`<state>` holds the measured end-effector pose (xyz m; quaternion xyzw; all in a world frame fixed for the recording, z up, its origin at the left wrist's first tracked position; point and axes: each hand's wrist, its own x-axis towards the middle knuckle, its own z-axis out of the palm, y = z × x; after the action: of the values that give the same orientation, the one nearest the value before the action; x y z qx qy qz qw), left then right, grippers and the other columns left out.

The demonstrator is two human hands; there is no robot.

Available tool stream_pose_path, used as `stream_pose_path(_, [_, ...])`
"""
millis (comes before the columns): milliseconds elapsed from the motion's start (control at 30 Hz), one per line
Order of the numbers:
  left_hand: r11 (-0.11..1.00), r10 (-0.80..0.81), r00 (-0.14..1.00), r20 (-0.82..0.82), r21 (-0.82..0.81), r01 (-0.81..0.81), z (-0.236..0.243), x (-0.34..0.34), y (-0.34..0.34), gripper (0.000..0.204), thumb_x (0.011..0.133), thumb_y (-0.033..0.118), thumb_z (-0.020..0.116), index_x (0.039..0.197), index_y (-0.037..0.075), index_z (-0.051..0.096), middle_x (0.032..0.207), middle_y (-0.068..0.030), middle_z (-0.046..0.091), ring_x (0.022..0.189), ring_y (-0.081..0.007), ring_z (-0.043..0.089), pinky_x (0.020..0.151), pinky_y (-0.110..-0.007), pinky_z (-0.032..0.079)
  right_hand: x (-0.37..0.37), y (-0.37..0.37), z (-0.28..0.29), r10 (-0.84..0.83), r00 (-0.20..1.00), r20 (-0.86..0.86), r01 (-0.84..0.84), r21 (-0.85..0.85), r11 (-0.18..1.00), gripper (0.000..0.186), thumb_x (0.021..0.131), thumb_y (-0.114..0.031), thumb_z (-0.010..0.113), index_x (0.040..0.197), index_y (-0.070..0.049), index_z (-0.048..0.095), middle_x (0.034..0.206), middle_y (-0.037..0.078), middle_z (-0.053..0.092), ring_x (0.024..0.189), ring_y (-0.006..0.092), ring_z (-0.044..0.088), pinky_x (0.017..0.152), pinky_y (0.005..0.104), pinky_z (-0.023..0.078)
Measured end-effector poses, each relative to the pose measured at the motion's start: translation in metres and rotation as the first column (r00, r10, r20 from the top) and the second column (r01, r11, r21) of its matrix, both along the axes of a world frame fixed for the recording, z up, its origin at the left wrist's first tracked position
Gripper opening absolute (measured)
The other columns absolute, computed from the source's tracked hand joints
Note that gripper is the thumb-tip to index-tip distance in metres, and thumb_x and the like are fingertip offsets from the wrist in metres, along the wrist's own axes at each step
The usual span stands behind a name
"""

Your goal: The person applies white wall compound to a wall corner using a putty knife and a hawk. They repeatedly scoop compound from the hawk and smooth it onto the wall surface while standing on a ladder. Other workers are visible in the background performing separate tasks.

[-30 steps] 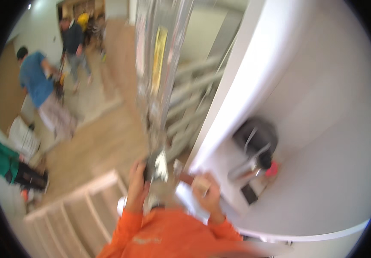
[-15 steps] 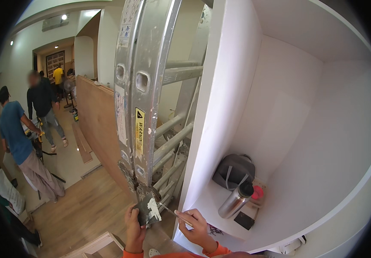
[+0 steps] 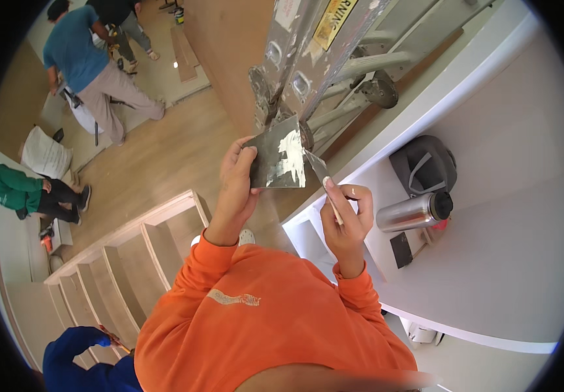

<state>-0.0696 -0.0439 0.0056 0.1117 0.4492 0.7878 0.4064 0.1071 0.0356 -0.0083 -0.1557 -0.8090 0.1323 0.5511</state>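
My left hand [image 3: 235,176] is closed on the left edge of a thin dark square plate [image 3: 266,157], thumb on top. White putty [image 3: 291,159] is smeared along the plate's right side. A small putty knife [image 3: 318,166] is pinched in my right hand [image 3: 349,225], its handle running down between the fingers. The blade's tip is close to the plate's right edge; whether it touches I cannot tell. White specks stick to my right fingers. Both hands are in front of my chest, above the floor.
An aluminium ladder [image 3: 301,81] stands just beyond the plate. At right, a white cabinet holds a steel bottle [image 3: 407,212], a grey bag [image 3: 419,163] and a dark flat rectangular item [image 3: 401,251]. A wooden frame [image 3: 113,268] lies at left. Several people are around the room's left side.
The view has tipped downward, bringing my orange sleeves and torso into sight. Plate and putty knife stay in my hands and now appear higher in the picture.
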Motion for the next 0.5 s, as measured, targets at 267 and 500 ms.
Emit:
stream_pose_path(267, [1.0, -0.004, 1.0, -0.008, 0.015, 0.005, -0.001, -0.012, -0.004, 0.025, 0.098, 0.014, 0.047, 0.119, 0.001, 0.05, 0.089, -0.0036, 0.062, 0.058, -0.0035, 0.053, 0.038, -0.018, 0.031, 0.002, 0.008, -0.011, -0.017, 0.993, 0.113, 0.009, 0.065, 0.998, 0.046, 0.064, 0.005, 0.077, 0.106, -0.014, 0.076, 0.089, 0.004, 0.058, 0.075, 0.0215, 0.06, 0.063, 0.0321, 0.048])
stream_pose_path(500, [0.999, -0.032, 0.986, -0.161, -0.033, 0.027, -0.009, -0.024, -0.006, 0.028, 0.098, 0.014, 0.05, 0.122, 0.0, 0.049, 0.079, -0.0006, 0.062, 0.047, -0.003, 0.047, 0.035, -0.019, 0.03, 0.028, 0.006, 0.049, 0.027, 0.986, 0.164, -0.035, 0.052, 0.998, 0.032, 0.06, 0.004, 0.074, 0.089, -0.008, 0.072, 0.091, 0.006, 0.071, 0.079, 0.0215, 0.065, 0.066, 0.0316, 0.048])
